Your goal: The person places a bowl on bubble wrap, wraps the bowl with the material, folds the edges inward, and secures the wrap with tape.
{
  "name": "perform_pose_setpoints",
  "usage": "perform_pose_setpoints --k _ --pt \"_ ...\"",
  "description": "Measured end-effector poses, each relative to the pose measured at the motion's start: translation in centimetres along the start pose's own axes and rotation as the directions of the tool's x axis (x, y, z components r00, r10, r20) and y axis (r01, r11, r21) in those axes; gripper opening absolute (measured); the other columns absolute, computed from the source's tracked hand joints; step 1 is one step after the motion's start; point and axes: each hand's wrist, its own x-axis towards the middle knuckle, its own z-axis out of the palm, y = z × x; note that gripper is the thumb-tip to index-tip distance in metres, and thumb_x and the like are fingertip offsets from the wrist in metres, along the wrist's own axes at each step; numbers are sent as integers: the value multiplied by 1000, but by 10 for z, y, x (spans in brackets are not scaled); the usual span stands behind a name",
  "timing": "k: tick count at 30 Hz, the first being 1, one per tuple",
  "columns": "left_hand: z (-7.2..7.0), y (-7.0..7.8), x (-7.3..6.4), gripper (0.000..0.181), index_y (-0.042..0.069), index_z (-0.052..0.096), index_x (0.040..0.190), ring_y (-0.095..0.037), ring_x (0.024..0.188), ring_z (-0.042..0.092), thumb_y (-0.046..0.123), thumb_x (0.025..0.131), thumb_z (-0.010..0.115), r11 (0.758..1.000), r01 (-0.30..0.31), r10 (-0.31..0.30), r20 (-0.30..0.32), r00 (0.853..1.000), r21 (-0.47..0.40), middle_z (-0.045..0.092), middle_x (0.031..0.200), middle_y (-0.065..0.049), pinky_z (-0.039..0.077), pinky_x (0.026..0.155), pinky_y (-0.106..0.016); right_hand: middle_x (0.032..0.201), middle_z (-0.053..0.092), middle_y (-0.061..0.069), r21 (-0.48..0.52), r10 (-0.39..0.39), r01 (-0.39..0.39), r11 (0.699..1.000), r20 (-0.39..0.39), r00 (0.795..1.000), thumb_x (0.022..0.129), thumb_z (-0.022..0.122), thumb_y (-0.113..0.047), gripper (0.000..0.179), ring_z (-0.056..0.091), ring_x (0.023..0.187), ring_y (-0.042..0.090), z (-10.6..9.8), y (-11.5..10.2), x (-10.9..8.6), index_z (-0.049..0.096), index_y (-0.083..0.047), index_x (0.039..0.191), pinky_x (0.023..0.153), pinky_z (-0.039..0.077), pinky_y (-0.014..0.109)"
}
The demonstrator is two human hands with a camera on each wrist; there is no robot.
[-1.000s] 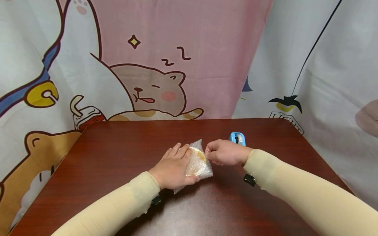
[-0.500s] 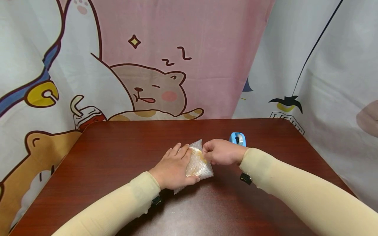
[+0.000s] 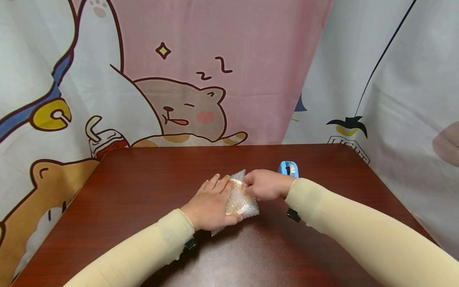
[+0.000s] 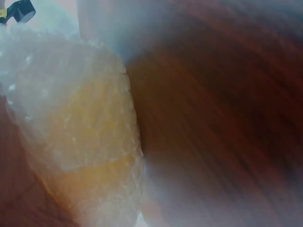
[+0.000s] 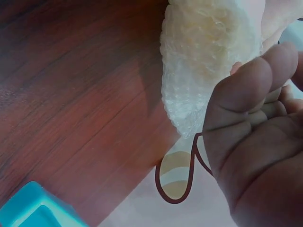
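A bubble-wrapped package [image 3: 241, 201] lies on the table, something with yellow areas showing through the plastic. Its lower left part is covered by my left hand [image 3: 211, 201], which presses flat on it with spread fingers. Over the upper right side of the package is my right hand [image 3: 267, 184], fingers curled and fingertips at the wrap; nothing shows between them. In the left wrist view the bubble wrap [image 4: 94, 123] fills the left side, yellow beneath it. The right wrist view shows the curled right fingers [image 5: 241, 85] beside the wrap [image 5: 189, 90].
A blue tape dispenser [image 3: 288, 169] with a clear roll stands just behind my right hand; its blue body [image 5: 35, 208] also shows in the right wrist view. The dark red-brown table [image 3: 161, 167] ends at a cartoon-printed curtain [image 3: 258, 71].
My right hand has slid left in small steps, from the package's right edge further over its upper side. My left hand and the package stay where they were.
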Motion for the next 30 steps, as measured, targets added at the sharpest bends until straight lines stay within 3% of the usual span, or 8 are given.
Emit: perform_pose_setpoints --k 16,21,30 --pt "0 0 0 104 1 32 164 -44 159 24 74 93 55 1000 -4 4 -1 1000 1 28 173 -17 25 128 -59 71 54 -1 -163 25 -21 986 27 999 92 56 -12 15 51 66 13 3 -9 13 64 -12 80 60 42 25" --pt "1 -1 0 105 3 31 165 -44 160 22 75 93 54 1000 5 -5 14 1000 6 26 174 -16 24 129 -58 69 51 -1 -245 7 0 970 27 1000 97 53 -14 22 50 64 12 4 -11 16 63 -13 77 59 41 24" --pt "1 0 0 105 3 31 165 -43 161 21 75 92 55 1000 7 -7 17 1000 -1 26 174 -15 23 130 -57 73 57 0 -270 49 -41 962 22 999 102 53 -18 25 53 65 13 5 -14 18 70 -11 85 59 43 25"
